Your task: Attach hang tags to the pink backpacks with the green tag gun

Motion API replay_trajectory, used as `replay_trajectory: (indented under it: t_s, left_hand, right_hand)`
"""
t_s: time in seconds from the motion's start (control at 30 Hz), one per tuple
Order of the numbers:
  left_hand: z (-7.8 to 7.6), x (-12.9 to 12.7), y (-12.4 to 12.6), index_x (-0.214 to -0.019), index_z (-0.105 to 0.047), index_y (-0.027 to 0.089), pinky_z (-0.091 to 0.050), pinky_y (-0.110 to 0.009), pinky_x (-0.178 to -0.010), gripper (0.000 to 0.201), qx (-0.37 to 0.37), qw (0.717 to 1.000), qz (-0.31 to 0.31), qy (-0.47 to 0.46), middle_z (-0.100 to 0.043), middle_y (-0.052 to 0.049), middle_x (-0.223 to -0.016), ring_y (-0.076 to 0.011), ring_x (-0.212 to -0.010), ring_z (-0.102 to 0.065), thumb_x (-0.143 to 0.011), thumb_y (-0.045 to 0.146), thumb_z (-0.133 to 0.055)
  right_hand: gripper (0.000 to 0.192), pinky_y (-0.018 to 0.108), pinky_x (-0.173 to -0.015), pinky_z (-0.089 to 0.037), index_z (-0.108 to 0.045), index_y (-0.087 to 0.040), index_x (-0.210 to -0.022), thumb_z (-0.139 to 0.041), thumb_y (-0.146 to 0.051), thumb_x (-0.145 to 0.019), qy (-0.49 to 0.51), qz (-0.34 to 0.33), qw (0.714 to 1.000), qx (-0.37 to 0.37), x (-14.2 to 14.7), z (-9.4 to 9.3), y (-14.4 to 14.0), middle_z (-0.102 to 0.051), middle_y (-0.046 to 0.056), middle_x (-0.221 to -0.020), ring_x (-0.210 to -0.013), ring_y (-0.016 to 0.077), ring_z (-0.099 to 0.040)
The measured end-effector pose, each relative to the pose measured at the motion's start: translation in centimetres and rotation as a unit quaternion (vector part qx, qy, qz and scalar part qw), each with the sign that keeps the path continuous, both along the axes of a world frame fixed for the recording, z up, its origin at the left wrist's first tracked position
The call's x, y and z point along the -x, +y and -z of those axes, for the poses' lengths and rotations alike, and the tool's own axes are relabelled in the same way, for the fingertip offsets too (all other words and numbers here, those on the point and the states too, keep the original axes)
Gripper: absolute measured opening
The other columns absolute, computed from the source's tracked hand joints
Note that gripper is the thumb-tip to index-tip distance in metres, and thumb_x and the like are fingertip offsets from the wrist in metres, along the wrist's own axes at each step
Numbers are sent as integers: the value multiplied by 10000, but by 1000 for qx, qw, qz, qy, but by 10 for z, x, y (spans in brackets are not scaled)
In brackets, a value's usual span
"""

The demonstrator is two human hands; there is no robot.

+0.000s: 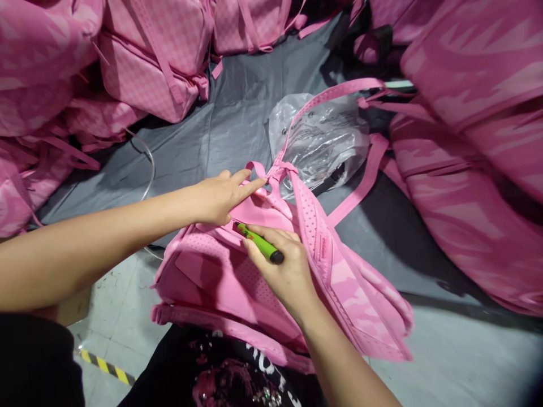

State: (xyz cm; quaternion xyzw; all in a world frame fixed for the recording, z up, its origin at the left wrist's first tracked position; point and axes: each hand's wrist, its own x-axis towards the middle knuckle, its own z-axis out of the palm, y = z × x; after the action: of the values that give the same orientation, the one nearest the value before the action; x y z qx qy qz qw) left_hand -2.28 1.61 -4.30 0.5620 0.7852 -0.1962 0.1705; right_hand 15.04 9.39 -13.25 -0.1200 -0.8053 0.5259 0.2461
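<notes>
A pink backpack [254, 265] with perforated padding and camouflage-print sides lies in front of me, its back panel and straps facing up. My left hand [220, 198] rests on the upper part of it, fingers stretched out beside the top loop and the strap base [278, 169]. My right hand [288, 265] is closed around a green pen-shaped tool [261, 243] with a black end and red print. Its dark tip points at the pink fabric just below my left hand; whether it touches, I cannot tell.
A crumpled clear plastic bag [322, 141] lies behind the backpack on a grey-covered table [237, 107]. Pink checked backpacks [156, 62] stand at the back left, and large camouflage-print ones [479, 158] crowd the right. Yellow-black tape [106, 364] marks the floor.
</notes>
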Motion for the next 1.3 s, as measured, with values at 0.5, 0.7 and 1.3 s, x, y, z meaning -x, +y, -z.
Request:
replay_trajectory:
  t_s: [0.5, 0.7, 1.3]
  left_hand:
    - [-6, -3, 8, -1592, -33, 278, -481, -389, -914, 1028, 32, 999, -16, -25, -201, -155, -1616, -324, -1228, -458, -756, 139, -616]
    - [2, 3, 3, -1585, -80, 284, -478, -376, -877, 952, -7, 1000, 2, -17, -292, -143, -1568, -303, -1155, -488, -795, 167, -597]
    - [11, 1, -5, -1568, -172, 250, -459, -341, -760, 861, -84, 996, -18, -22, -376, -143, -1499, -283, -1072, -498, -813, 139, -572]
  right_hand:
    - [160, 454, -863, -484, -729, -228, -1001, -658, -262, -862, -15, 49, 997, -57, 5, -7, -13, -768, 43, -953, -892, 239, -702]
    - [165, 455, -876, -459, -725, -222, -1009, -658, -260, -862, -22, 62, 994, -87, 5, -7, -17, -764, 47, -958, -898, 235, -697]
    - [162, 456, -886, -465, -724, -226, -1005, -658, -279, -866, -21, 60, 995, -78, 7, -6, -22, -767, 36, -950, -903, 231, -698]
